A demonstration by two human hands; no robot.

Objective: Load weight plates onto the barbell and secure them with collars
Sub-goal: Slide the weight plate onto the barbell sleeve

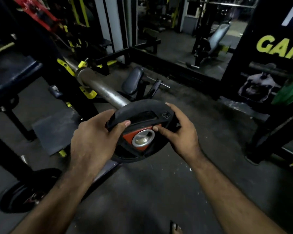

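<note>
A black weight plate [142,115] with a red hub and a steel centre ring is held in front of the free end of the barbell sleeve [100,86]. My left hand [91,139] grips the plate's left rim, thumb through a grip slot. My right hand [181,132] grips its right rim, thumb pressed near the red hub. The plate is tilted and covers the sleeve's tip. The steel bar runs up and left onto a rack with yellow hooks [88,93]. No collar is visible.
Another black plate [29,191] leans on the floor at lower left by the bench frame. A dark padded bench [12,73] is at left. A small padded seat [134,78] stands behind the bar. Green plates [291,92] hang at right. A bare foot [176,228] is below.
</note>
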